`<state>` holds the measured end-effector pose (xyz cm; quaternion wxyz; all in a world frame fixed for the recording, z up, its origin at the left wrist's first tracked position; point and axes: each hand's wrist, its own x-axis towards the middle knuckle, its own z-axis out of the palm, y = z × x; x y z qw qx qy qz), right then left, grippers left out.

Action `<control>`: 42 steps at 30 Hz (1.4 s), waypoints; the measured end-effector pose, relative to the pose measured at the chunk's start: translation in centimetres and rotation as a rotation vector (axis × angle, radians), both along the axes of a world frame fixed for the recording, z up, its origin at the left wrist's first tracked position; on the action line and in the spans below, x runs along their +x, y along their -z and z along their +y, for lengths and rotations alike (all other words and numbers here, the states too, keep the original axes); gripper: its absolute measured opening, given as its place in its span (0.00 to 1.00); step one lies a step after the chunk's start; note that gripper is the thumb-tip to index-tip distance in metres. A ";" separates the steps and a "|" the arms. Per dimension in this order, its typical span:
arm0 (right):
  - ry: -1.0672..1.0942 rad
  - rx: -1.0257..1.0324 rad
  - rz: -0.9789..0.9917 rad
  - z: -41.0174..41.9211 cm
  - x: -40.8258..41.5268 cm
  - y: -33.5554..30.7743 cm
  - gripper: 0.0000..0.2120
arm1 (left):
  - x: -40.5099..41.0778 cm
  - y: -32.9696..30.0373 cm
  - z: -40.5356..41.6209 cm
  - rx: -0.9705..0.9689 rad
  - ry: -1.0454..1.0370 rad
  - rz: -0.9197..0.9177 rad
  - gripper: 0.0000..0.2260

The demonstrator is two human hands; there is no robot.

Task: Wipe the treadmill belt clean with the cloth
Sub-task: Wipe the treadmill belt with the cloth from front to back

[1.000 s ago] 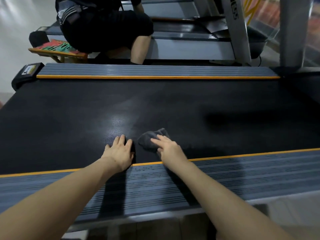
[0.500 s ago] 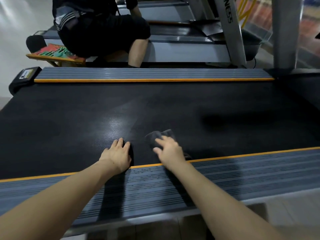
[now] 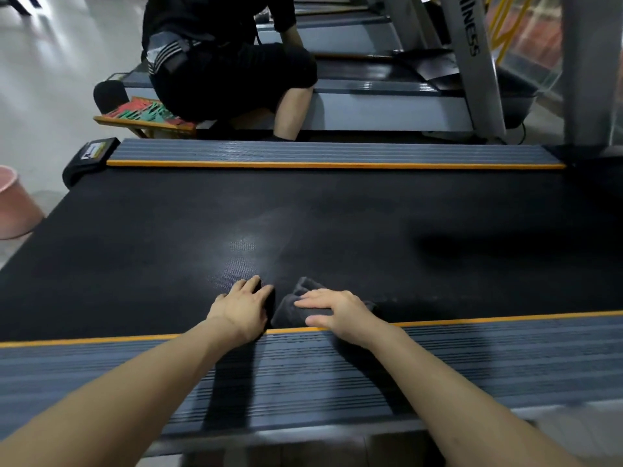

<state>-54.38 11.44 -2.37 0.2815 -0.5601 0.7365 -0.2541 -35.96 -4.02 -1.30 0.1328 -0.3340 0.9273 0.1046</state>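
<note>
Treadmill belt [image 3: 303,230]: black, one cloth [image 3: 290,306] lying on it at near edge, touching orange trim. Right hand [image 3: 337,311] flat on cloth, fingers [image 3: 312,299] extended, pressing rather than gripping. Left hand [image 3: 244,306] beside it, palm down on bare belt, holding nothing. Step judged: wiping pass, early. Next move calls for pushing cloth outward under steady pressure. Count: two hands, one cloth, one belt.

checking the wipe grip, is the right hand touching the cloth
Touching. The head view shows the right hand lying flat on the dark cloth, fingers pressing it onto the treadmill belt.
</note>
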 end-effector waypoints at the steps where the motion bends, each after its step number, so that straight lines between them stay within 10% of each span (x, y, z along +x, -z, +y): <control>1: -0.014 0.000 -0.003 -0.1 -0.1 0.0 0.21 | 0.0 0.0 -0.1 0.006 0.001 0.011 0.21; 42: 0.441 -0.213 0.269 -18.5 -8.0 4.0 0.18 | -7.6 2.9 -12.6 0.013 -0.149 0.177 0.21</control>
